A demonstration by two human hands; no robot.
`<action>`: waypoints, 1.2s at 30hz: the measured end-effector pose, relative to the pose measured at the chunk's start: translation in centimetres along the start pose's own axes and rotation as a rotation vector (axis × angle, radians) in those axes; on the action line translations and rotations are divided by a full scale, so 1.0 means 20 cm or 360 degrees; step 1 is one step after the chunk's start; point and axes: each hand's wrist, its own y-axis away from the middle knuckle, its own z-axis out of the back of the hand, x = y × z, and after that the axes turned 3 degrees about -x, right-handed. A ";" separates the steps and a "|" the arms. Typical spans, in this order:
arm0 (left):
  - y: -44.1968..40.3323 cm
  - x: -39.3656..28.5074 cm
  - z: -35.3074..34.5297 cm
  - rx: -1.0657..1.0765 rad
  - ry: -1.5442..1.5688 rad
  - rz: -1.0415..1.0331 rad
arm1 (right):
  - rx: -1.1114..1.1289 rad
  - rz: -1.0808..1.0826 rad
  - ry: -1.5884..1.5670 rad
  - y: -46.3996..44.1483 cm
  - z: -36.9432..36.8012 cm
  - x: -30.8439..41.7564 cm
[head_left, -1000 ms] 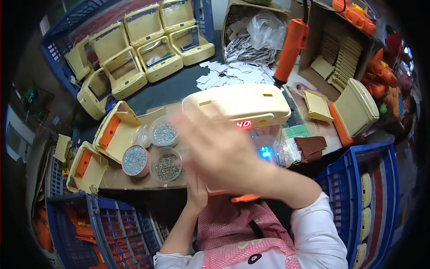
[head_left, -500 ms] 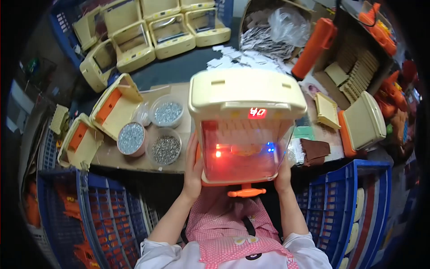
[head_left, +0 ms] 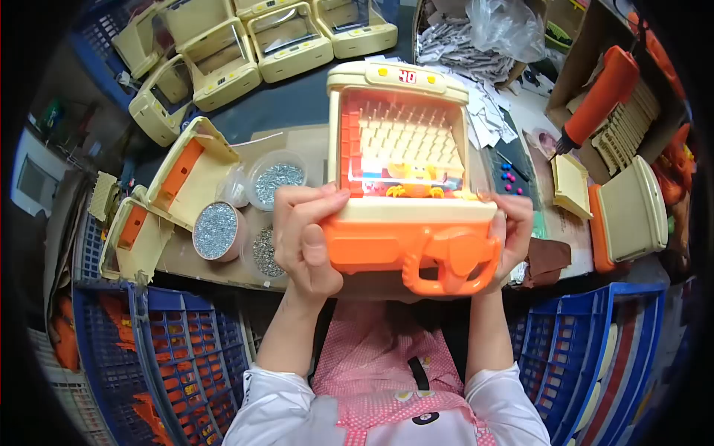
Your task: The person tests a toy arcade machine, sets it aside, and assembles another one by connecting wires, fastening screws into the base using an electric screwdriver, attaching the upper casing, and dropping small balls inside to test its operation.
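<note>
Between my two hands is a cream and orange toy game machine (head_left: 416,211), held above the front of the bench with its front facing me. My left hand (head_left: 301,241) grips its left lower corner, thumb in front. My right hand (head_left: 515,230) clasps the right lower side, its fingers partly hidden by the casing. The display (head_left: 407,76) at the top glows red with "40". Behind the clear window are rows of pegs and a small crab figure (head_left: 413,191), lit from inside. An orange steering-wheel-shaped piece (head_left: 451,262) juts from the orange base.
Left of the toy are tubs of screws (head_left: 216,230) and open cream housings (head_left: 190,167). Finished-looking cream cases (head_left: 288,48) line the back. An orange power screwdriver (head_left: 604,97) hangs at right, near a cream and orange case (head_left: 628,208). Blue crates (head_left: 595,312) flank me.
The toy has tipped back, so its orange base now faces me and its top points away. Both my hands have moved up with it. The peg board and crab show more clearly.
</note>
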 end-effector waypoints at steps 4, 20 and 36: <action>-0.01 0.00 -0.01 -0.0012 -0.0034 -0.0014 | 0.0053 -0.0019 -0.0117 -0.02 0.01 -0.02; -0.11 -0.10 0.17 0.0055 0.1354 0.0981 | 0.0546 -0.0809 -0.1132 -0.36 0.04 0.34; -0.09 -0.49 0.39 0.0094 0.1455 0.1638 | 0.0780 -0.0708 -0.0542 -0.17 0.22 0.71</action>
